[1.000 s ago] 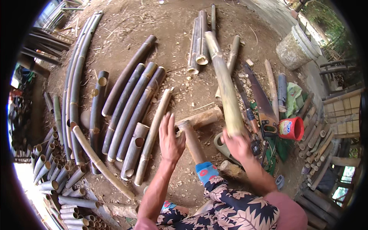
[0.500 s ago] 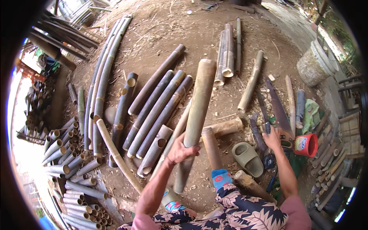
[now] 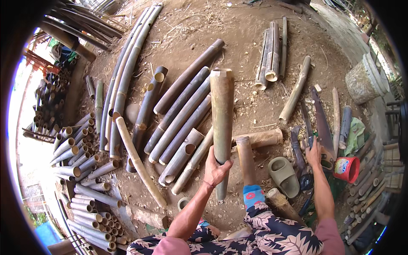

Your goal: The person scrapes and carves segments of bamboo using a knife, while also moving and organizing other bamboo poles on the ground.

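Note:
My left hand [image 3: 217, 171] is wrapped round the lower part of a thick bamboo pole [image 3: 222, 114], held nearly upright in front of me. The pole's top end looks trimmed and pale. At the right, my right hand [image 3: 313, 154] is closed at the handle of a long dark-bladed knife [image 3: 306, 117], low over the ground; the fingers hide much of the handle. Just right of that hand lies a handsaw [image 3: 324, 123] with a wooden handle. A dark curved tool [image 3: 297, 148] lies to its left.
Several cut bamboo poles [image 3: 180, 117] lie at middle left, with stacked tubes [image 3: 91, 212] beyond. A log [image 3: 261, 139], a short post [image 3: 245, 159] and an olive clog [image 3: 283, 176] are near my foot. A red pail [image 3: 346, 169] and a dirty white bucket [image 3: 364, 80] stand at right.
The bamboo pole in my left hand has gone from leaning right to nearly upright. My right hand has closed further round the knife handle. The whole view has shifted slightly.

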Demonstrator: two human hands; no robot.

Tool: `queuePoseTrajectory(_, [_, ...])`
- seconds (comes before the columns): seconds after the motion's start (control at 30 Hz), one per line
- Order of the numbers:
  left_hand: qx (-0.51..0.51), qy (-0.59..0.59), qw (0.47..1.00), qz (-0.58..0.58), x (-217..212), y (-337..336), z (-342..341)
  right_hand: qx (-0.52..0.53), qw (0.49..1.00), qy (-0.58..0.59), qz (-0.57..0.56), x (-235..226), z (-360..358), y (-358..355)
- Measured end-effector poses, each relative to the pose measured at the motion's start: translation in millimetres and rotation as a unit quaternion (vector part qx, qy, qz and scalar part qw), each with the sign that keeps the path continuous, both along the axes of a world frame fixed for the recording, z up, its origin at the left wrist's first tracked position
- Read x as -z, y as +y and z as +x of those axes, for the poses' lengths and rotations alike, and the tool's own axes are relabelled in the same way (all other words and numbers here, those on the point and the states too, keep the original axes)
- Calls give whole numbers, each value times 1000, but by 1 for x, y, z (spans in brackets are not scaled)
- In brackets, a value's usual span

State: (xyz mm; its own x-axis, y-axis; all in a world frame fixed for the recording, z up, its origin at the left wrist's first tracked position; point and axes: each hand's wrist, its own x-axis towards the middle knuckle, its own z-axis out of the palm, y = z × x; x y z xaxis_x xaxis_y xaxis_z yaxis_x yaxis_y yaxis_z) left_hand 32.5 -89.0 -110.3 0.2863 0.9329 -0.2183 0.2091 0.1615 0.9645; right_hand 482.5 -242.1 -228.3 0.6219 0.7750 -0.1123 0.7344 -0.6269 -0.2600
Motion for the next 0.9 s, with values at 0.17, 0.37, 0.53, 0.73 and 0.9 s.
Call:
queuePoseTrajectory(0.17, [-133,3,991,32,-8,5,5,174,891,374,187,-63,-68,6])
queuePoseTrajectory(0.37, [-165,-264,931,191,-45,-9,-22,57,851,391,345,-126,-104,-15])
queuePoseTrajectory(0.53, [-106,-335,891,286,-59,-22,-8,40,876,383,291,-135,-100,-17])
queuePoseTrajectory(0.73, [-87,-318,897,295,-53,-27,4,15,885,367,287,-127,-94,-18])
queuePoseTrajectory(0.9, [-101,-302,906,280,-59,-23,4,4,902,351,253,-133,-92,-11])
